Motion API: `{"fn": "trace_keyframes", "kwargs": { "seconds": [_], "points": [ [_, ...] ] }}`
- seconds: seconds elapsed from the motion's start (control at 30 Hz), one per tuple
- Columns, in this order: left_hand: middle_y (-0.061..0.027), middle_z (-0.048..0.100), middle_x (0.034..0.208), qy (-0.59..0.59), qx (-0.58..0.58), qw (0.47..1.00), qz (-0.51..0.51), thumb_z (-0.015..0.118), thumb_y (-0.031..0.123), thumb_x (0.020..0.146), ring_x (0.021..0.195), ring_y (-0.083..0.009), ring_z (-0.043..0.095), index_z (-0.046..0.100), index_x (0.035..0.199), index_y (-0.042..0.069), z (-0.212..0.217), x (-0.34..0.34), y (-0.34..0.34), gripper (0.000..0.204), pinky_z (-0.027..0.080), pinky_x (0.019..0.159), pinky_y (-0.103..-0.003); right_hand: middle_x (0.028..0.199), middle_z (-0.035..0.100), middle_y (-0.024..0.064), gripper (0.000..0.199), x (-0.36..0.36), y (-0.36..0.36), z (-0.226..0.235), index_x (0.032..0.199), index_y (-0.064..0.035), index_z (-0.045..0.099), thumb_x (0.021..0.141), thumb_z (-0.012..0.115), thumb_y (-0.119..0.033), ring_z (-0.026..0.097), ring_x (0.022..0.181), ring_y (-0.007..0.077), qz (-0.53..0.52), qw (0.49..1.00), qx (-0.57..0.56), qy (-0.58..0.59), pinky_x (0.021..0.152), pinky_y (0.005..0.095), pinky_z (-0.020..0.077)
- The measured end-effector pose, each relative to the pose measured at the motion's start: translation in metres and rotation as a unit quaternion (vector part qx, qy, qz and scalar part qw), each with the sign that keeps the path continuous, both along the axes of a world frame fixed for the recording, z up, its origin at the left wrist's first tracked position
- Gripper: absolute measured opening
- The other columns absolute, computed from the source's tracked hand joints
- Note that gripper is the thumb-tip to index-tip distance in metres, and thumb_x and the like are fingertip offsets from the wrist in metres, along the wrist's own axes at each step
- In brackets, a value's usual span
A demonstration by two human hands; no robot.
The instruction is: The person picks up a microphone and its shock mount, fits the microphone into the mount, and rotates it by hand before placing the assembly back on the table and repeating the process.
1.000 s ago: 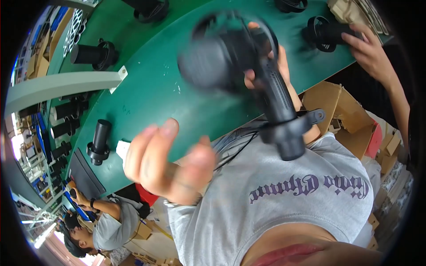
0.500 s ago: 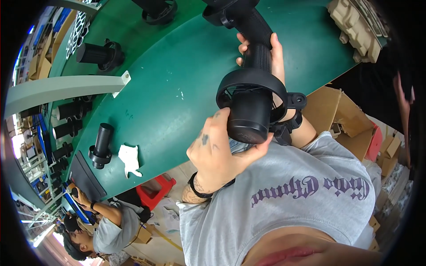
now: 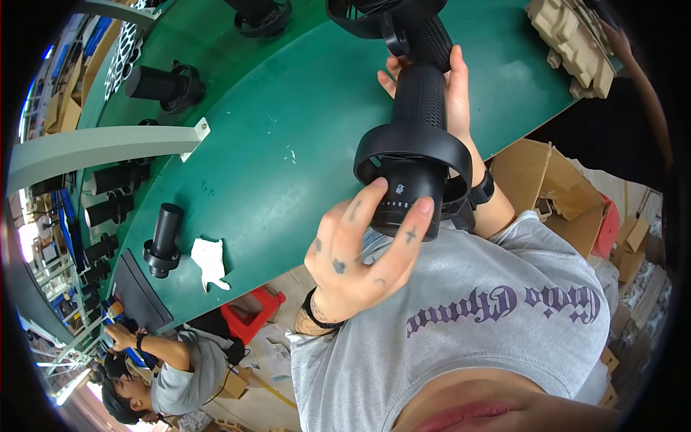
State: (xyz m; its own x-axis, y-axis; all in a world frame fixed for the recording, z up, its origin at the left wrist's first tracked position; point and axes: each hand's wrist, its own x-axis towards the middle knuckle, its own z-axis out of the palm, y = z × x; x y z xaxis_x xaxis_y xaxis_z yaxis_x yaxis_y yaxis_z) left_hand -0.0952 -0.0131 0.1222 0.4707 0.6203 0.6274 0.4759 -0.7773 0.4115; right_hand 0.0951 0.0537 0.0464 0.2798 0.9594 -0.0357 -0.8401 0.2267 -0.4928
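A black microphone [image 3: 419, 97] with a textured mesh body sits in a ring-shaped mount [image 3: 403, 137]. My right hand [image 3: 455, 97] is closed around the mesh, thumb on one side and fingertips on the other. The fingertips of my left hand [image 3: 360, 255] press on the smooth lower body [image 3: 409, 216], either side of a small pale icon and marks; its thumb is hidden. A second black microphone [image 3: 430, 39] with its own ring meets the far end of the first, partly cut off by the top edge. Whether my right hand also holds it, I cannot tell.
Another ringed microphone [image 3: 165, 230] stands on the green table [image 3: 273, 194] beside a white scrap [image 3: 209, 263]. More line the left [image 3: 158, 85], past a pale metal bracket [image 3: 108, 144]. Moulded pulp trays [image 3: 572, 47], an open carton [image 3: 554, 187], a red stool [image 3: 252, 309] and a co-worker [image 3: 191, 367] surround me.
The held microphone has turned, bringing its icon and marks into sight. My left fingers have shifted onto that face. The far microphone and my right hand moved slightly right; the co-worker's hand moved too.
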Motion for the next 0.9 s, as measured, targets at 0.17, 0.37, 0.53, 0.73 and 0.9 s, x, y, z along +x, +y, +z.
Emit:
{"fn": "trace_keyframes", "kwargs": {
  "seconds": [0.17,0.37,0.53,0.73,0.9],
  "points": [
    [-0.0097,0.062,0.114,0.037,0.078,0.996,-0.017,0.067,0.000,0.062,0.087,-0.0198,0.054,0.072,0.104,0.030,0.002,-0.004,-0.001,0.052,0.046,0.060,-0.025,0.104,0.066,0.0116,0.063,-0.001,-0.002,0.000,0.118,0.0008,0.059,0.099,0.034,-0.054,0.063,0.097,0.0204,0.021,0.999,0.017,0.023,0.097,0.0421,0.0477],
    [-0.0025,0.064,0.114,0.082,0.136,0.986,-0.051,0.071,0.006,0.065,0.093,-0.0206,0.052,0.070,0.104,0.034,0.003,-0.006,0.001,0.048,0.040,0.063,-0.028,0.109,0.064,0.0113,0.063,-0.001,-0.004,-0.003,0.123,-0.0006,0.056,0.099,0.033,-0.054,0.062,0.097,0.0194,0.021,1.000,0.016,0.010,0.096,0.0411,0.0474],
    [0.0159,0.066,0.108,0.086,0.231,0.963,-0.108,0.068,0.021,0.074,0.090,-0.0132,0.052,0.065,0.089,0.031,-0.003,-0.003,0.001,0.018,0.032,0.064,-0.026,0.111,0.063,0.0108,0.064,-0.007,-0.008,-0.011,0.124,-0.0014,0.055,0.098,0.033,-0.055,0.061,0.094,0.0178,0.055,0.998,0.012,0.015,0.093,0.0408,0.0492],
    [0.0181,0.068,0.106,0.072,0.220,0.961,-0.153,0.066,0.021,0.073,0.084,-0.0092,0.056,0.060,0.081,0.028,0.004,0.000,0.003,0.012,0.025,0.062,-0.026,0.116,0.060,0.0122,0.061,-0.011,-0.015,-0.020,0.129,-0.0020,0.050,0.098,0.039,-0.053,0.059,0.092,0.0174,0.116,0.990,0.031,0.081,0.085,0.0374,0.0529],
    [0.0157,0.067,0.106,0.071,0.214,0.958,-0.179,0.063,0.017,0.073,0.089,-0.0104,0.058,0.062,0.076,0.026,0.005,0.002,0.007,0.009,0.025,0.062,-0.026,0.119,0.057,0.0118,0.061,-0.014,-0.016,-0.031,0.129,-0.0008,0.050,0.096,0.045,-0.052,0.055,0.093,0.0167,0.129,0.982,0.031,0.136,0.082,0.0352,0.0521]
  ]
}}
